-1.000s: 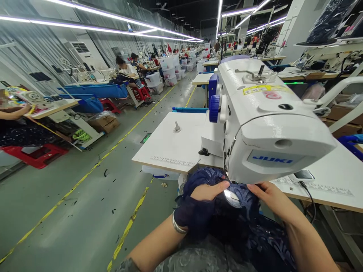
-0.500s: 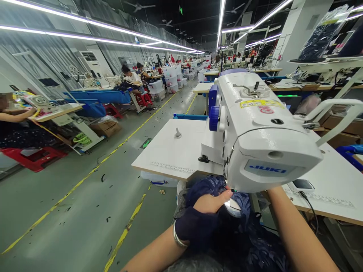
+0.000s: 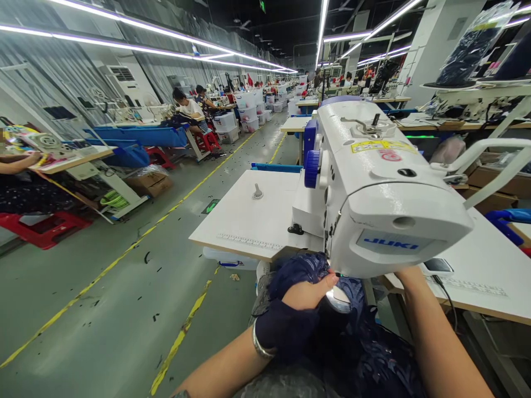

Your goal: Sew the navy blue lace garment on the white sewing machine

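Navy lace fabric [image 3: 348, 348]: bunched below the head of the sewing machine [image 3: 410, 207], spilling toward the wearer's lap. Left hand [image 3: 305, 294] grips the fabric, thumb on top. Right hand [image 3: 409, 276]: machine head blocks view of fingers; grip cannot be told. Machine's end plate reads "JUKI", blue. Yellow label [image 3: 384, 145] and red round mark [image 3: 391, 156] on top, print illegible. Tabletop [image 3: 236, 218] bears ruler scales, numerals unreadable. Right: dark-screened device [image 3: 438, 266], cabled. Floor sign [image 3: 211, 207]: green, arrow.
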`<state>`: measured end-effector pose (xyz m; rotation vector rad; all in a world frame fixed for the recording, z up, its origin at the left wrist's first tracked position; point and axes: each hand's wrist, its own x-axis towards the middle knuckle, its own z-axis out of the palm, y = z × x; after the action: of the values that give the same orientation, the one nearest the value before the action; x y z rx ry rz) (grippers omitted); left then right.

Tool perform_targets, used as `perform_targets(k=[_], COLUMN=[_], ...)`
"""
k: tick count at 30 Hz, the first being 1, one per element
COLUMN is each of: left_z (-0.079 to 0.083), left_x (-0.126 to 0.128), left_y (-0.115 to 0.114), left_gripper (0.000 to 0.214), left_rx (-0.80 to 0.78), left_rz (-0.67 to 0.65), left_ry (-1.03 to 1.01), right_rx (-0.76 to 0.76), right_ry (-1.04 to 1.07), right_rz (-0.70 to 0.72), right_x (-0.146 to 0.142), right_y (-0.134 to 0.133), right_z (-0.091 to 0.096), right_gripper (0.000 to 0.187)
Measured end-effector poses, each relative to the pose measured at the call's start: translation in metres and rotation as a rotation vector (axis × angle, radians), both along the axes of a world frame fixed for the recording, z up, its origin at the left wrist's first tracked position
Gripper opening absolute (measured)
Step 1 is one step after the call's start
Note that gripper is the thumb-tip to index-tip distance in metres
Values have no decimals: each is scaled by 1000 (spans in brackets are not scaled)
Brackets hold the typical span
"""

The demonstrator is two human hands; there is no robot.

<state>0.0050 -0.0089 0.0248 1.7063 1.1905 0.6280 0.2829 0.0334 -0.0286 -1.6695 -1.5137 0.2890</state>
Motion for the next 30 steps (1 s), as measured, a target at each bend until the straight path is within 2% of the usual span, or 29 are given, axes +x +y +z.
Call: perform_targets(k=[4, 7, 10, 13, 16, 18, 20, 22, 24, 30], left_z=[1, -2, -3, 0, -3, -12, -24, -33, -34, -21], left_x=[-4, -6, -4, 0, 4, 2, -2, -6, -8, -8], left_y=[-2, -4, -6, -8, -8, -6, -4, -3, -3, -3], left_gripper=[33, 35, 36, 35, 36, 35, 37, 42, 45, 45], left_rx=[10, -14, -69, -146, -217, -179, -57, 47, 87, 115], left_rz=[-15, -34, -102, -80, -56, -116, -231, -319, -353, -400], left_ry=[-9, -32, -144, -266, -306, -287, -223, -157, -113, -43], right_rx=[-75, -131, -9, 157, 333, 422, 470, 508, 537, 516], right_ry=[119, 251, 146, -121, -498, -713, -832, -879, -887, -714], right_rz=[111, 175, 144, 147, 163, 159, 145, 153, 180, 242], right_x=[-25, -49, -67, -77, -84, -89, -93, -95, -95, -88], right_y=[-47, -78, -95, -102, -105, -106, -106, -106, -105, -100], right_z=[2, 5, 12, 16, 19, 22, 26, 30, 31, 21], right_gripper=[40, 37, 29, 21, 19, 23, 26, 26, 27, 28])
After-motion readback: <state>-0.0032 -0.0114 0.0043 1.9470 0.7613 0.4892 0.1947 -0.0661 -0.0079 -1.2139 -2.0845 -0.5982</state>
